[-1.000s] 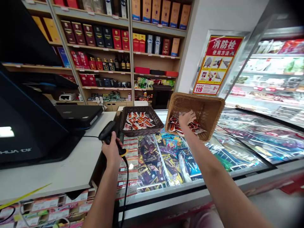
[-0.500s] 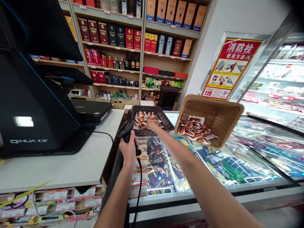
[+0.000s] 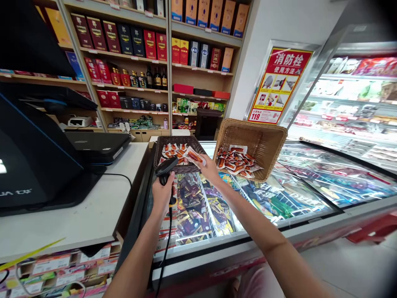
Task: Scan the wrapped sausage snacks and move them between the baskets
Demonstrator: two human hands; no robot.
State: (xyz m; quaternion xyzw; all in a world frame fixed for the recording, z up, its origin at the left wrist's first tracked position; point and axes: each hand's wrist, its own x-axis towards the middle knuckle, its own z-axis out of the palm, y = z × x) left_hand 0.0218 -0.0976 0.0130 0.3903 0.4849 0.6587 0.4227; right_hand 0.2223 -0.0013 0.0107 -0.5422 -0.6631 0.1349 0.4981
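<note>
My left hand (image 3: 162,191) is closed round the handle of a black barcode scanner (image 3: 166,165), whose cord hangs down. My right hand (image 3: 210,169) pinches a wrapped sausage (image 3: 194,156) by one end, raised over the right side of a dark brown basket (image 3: 196,143). Several more packed sausages (image 3: 173,152) lie inside that basket. To the right, a tan wicker basket (image 3: 273,155) leans with its opening towards me, and a heap of the same small packs (image 3: 237,161) rests in it. The scanner's head is close to the held sausage, apart from it.
Both baskets stand on a glass-topped freezer (image 3: 297,198) full of packaged goods. A white counter (image 3: 93,203) with a black checkout machine (image 3: 37,165) is on the left. Shelves of boxes and bottles (image 3: 124,78) line the back; a lit fridge (image 3: 359,95) stands at right.
My right hand has come up out of the dark basket with a sausage pack, moving towards me and next to the scanner. The view has turned to the right.
</note>
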